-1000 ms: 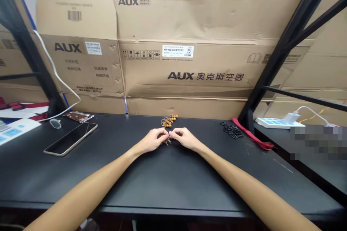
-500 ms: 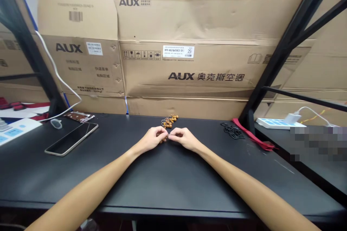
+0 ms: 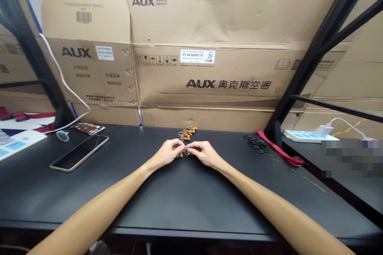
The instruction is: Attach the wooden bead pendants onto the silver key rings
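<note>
Over the middle of the black table, my left hand (image 3: 168,153) and my right hand (image 3: 204,153) meet fingertip to fingertip. A small metal key ring (image 3: 186,151) shows between them, pinched by my right thumb and forefinger. My left fingers are closed on a small brown beaded piece (image 3: 180,155), mostly hidden behind the fingertips; whether it hangs on the ring I cannot tell. Just beyond my hands lies a small pile of golden-brown beaded keychains (image 3: 188,134) with metal rings.
A phone (image 3: 80,153) lies to the left, near a white power strip (image 3: 22,143). At the right are a heap of black rings or clips (image 3: 257,144) and a red strap (image 3: 279,151). Cardboard (image 3: 203,99) stands along the back, between black metal posts (image 3: 305,67).
The key ring has turned, so its round opening now faces me more; before, it showed as a thin line. Both hands have stayed in nearly the same place.
</note>
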The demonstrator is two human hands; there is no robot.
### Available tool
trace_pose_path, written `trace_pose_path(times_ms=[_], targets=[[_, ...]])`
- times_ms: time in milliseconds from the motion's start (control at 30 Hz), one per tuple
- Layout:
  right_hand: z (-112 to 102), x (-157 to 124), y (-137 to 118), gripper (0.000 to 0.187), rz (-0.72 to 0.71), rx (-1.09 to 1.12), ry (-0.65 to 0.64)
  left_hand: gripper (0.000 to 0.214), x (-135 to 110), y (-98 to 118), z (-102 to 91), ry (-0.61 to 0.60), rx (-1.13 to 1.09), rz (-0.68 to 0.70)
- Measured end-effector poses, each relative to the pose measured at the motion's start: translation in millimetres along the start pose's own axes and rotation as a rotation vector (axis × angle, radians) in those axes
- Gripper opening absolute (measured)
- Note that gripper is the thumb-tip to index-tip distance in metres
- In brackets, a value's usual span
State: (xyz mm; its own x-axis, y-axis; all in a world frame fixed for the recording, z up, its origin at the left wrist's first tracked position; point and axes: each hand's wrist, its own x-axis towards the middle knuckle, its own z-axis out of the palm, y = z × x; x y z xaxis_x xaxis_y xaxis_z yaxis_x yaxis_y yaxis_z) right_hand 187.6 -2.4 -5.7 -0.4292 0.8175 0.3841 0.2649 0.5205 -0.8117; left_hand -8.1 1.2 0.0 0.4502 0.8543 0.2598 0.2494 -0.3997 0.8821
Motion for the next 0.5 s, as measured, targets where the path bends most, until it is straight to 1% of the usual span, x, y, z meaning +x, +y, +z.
trace_pose_path(times_ms=[133,367,500], targets=[[3.5,-1.2,0.0,0.017,-0.038,-0.089,0.055,0.028,0.4,-0.8,0.4,0.016,-0.001,-0.006],[4.8,-2.1,0.8,0.013,-0.067,-0.179,0.055,0.027,-0.4,0.0,0.4,-0.015,-0.004,-0.007],[6.7,-2.1,1.3,0.013,-0.078,-0.224,0.116,0.027,0.1,0.0,0.2,-0.01,-0.025,-0.028]])
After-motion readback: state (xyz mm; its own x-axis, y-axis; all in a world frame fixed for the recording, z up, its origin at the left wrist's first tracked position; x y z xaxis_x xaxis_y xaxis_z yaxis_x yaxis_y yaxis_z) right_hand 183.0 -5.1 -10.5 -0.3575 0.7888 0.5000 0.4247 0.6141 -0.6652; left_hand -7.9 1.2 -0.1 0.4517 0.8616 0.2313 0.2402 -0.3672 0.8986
